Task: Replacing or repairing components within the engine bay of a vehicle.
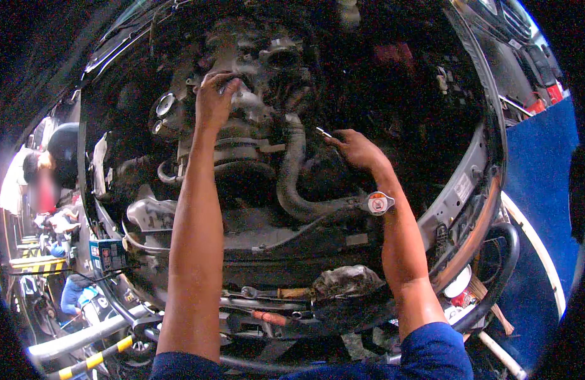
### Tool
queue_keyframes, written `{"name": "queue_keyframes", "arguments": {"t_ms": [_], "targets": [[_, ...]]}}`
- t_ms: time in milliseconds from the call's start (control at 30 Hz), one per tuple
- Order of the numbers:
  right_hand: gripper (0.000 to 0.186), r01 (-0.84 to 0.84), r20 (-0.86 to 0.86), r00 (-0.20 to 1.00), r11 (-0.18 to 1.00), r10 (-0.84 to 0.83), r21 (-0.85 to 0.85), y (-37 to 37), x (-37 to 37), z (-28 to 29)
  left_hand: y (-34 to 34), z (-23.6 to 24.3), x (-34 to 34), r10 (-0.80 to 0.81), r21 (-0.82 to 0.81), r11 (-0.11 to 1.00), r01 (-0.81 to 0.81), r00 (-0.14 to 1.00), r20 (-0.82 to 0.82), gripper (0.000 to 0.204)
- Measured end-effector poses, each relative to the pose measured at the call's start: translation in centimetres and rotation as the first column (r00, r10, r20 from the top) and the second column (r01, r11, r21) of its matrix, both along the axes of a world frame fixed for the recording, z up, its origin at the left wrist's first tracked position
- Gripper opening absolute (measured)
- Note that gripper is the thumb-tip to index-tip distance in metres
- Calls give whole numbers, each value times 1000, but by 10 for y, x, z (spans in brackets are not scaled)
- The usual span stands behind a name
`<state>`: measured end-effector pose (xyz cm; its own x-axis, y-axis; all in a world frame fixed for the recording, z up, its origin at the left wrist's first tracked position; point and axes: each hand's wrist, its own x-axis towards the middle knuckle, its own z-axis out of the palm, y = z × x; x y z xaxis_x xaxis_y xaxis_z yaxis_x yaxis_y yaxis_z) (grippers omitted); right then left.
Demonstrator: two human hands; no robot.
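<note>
Both my arms reach over an open engine bay. My left hand [213, 104] is at the top of the engine [248, 98], its fingers curled in a pinch against the metal; whatever lies between them is hidden. Lower and to the right, my right hand [359, 151] grips a slim metal rod-shaped tool [323, 132], whose bright tip points left toward a thick curved hose [294, 161]. The tool's other end is covered by my fingers. Beside my right forearm sits the round radiator cap [379, 203], where the hose ends.
Along the front of the bay lie a wrench [249, 292], an orange-handled tool [269, 318] and a crumpled clear plastic bag [347, 282]. A small box [107, 255] stands at the left front. Another person [45, 183] is at the far left; a blue panel [540, 190] is at the right.
</note>
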<state>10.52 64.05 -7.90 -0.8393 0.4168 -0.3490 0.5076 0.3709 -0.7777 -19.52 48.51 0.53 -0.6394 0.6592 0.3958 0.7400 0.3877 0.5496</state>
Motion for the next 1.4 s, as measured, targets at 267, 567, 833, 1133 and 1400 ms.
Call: {"name": "queue_keyframes", "arguments": {"t_ms": [267, 567, 833, 1133, 1400], "targets": [[52, -21, 36, 999, 998, 20, 54, 1, -3, -9, 6, 1, 15, 195, 190, 969, -160, 964, -181, 39], [45, -1, -21, 1000, 997, 2, 72, -3, 0, 0, 1, -4, 5, 129, 60, 989, -132, 990, 55, 45], [46, 13, -51, 999, 998, -9, 65, -5, -2, 2, 0, -5, -7, -13, -36, 999, 14, 1000, 3, 45], [46, -21, -25, 999, 999, 22, 45, -3, -3, 1, -3, -10, -4, -32, 93, 995, 34, 999, -17, 38], [50, -26, -49, 998, 1000, 27, 9, -2, 0, -5, -5, -35, -21, -6, 290, 953, 83, 966, -257, 48]]}}
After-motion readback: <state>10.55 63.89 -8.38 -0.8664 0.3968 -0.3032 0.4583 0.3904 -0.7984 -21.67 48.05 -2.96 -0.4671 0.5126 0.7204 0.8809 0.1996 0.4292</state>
